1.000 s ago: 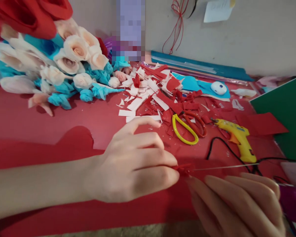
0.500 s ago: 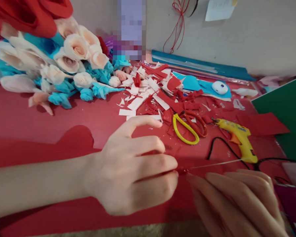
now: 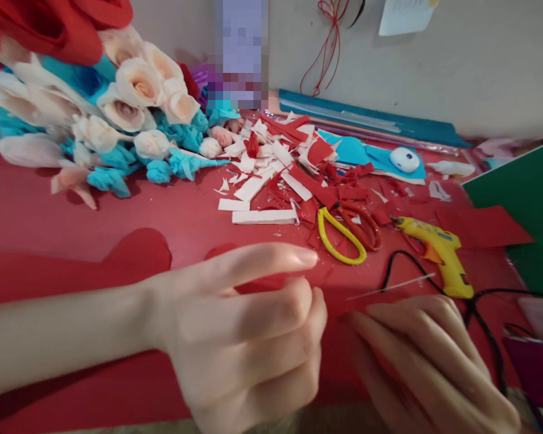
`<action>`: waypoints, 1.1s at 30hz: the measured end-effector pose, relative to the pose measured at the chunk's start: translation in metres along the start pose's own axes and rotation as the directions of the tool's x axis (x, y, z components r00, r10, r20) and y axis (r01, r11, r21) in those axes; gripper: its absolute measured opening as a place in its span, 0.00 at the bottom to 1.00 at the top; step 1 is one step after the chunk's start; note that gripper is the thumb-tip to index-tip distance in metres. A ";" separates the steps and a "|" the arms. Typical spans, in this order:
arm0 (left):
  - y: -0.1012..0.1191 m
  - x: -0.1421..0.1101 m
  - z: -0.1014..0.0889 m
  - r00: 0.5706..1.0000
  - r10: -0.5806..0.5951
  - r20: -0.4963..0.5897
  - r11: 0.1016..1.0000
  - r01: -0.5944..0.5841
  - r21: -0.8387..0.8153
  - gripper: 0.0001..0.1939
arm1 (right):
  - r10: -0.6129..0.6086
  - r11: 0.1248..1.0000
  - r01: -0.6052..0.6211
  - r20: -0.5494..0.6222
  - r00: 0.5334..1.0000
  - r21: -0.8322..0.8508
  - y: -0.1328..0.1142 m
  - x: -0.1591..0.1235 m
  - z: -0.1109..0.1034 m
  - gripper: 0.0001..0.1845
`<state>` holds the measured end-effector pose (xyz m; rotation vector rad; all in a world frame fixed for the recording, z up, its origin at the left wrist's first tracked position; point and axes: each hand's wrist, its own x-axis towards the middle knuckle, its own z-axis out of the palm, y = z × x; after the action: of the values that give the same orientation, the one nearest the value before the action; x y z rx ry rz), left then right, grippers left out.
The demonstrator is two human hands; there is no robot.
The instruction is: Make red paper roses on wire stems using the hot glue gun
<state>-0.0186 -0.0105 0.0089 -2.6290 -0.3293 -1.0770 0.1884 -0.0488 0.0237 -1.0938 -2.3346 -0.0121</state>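
My left hand (image 3: 253, 337) is above the red table covering, its index finger reaching over the others, which are curled in. What they close around is hidden. To its right, my right hand (image 3: 434, 361) has thumb and fingertips pinched together; something red at the tips blends into the red behind. A thin pale stick (image 3: 391, 286) slants just above the right fingers; its left end fades into blur between the hands. Behind the left index finger shows a rounded red paper piece (image 3: 221, 248).
Scissors (image 3: 341, 238) with yellow and red handles lie by white and red paper scraps (image 3: 271, 175). A yellow glue gun (image 3: 443, 253) with a black cord rests at right. Paper flowers (image 3: 140, 90) pile up at left. A green board (image 3: 520, 211) stands far right.
My left hand has come down and its index finger now stretches further right. The thin stick has shifted up and left and tilts more. The gap between the hands is wider.
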 end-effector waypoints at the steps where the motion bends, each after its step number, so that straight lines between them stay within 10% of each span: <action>1: 0.000 0.001 0.000 0.999 -0.034 0.011 0.999 0.034 -0.013 0.16 | 0.006 1.000 -0.006 0.000 1.000 0.025 0.001 0.000 -0.001 0.07; 10: -0.009 0.011 -0.004 0.898 -0.378 0.225 0.892 0.418 -0.171 0.11 | 0.226 0.971 -0.231 0.072 0.971 0.061 0.008 0.008 -0.012 0.09; 33: 0.004 0.010 -0.005 0.908 -0.275 0.316 0.894 0.363 -0.263 0.18 | 0.284 0.752 -0.449 0.378 0.881 0.482 0.007 0.010 0.001 0.11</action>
<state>-0.0135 -0.0145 0.0184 -3.1014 -0.7328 -0.9204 0.1879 -0.0367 0.0261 -1.2750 -2.0791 0.9830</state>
